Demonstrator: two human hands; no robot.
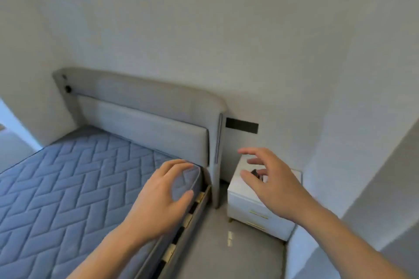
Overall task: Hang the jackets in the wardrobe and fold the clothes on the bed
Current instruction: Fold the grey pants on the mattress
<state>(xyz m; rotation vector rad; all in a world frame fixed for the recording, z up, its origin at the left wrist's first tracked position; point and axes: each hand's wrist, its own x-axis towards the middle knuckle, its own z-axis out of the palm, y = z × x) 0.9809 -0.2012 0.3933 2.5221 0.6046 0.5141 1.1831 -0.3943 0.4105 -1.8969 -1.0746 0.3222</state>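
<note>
The bed (68,188) fills the lower left, with a bare blue quilted mattress and a grey padded headboard (145,118) against the wall. No jackets, clothes or wardrobe show in this view. My left hand (163,197) hovers over the mattress's near right corner, fingers curved and apart, holding nothing. My right hand (269,183) is raised over the white nightstand (244,206), fingers spread, empty.
The nightstand with two gold-handled drawers stands right of the bed, a small dark object (257,174) on its top partly hidden by my right hand. A black wall panel (242,125) sits above it. Grey floor (226,244) runs between bed and nightstand. White walls close in at right.
</note>
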